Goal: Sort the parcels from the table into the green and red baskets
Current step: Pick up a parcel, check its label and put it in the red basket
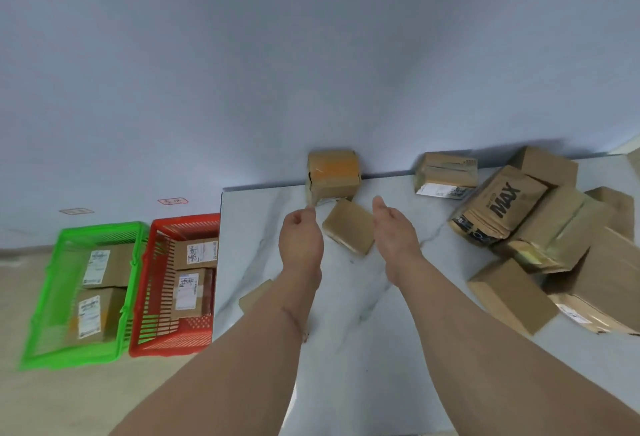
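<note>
Two bare forearms stretched forward over a white marble-patterned table (363,349). Left hand (300,234) with fingers curled inward, fingertips close to the lower corner of a taped brown cardboard box (333,174) standing against the pale blue wall (277,55) at the table's far edge; whether anything is pinched there cannot be told. Right hand (394,228) relaxed, palm facing left, fingers extended, grasping nothing. Between the two hands, a small flat brown cardboard parcel (349,226) lying tilted on the tabletop, just beside the right hand. Farther right along the wall, a brown box with a white shipping label (446,174). At the table's right end, a loose heap of brown cardboard parcels (568,255), among them a kraft paper mailer printed "MAX" (498,210). A further cardboard piece (254,295) peeking out at the table's left edge, partly hidden behind the left forearm. On the beige floor (69,401) left of the table, a red plastic slatted basket (173,335) touching the table's side and holding two labelled brown boxes; just beside it, a green plastic slatted basket (72,352) also holding two labelled brown boxes. Two small stickers (172,201) low on the wall behind the baskets, text unreadable.
</note>
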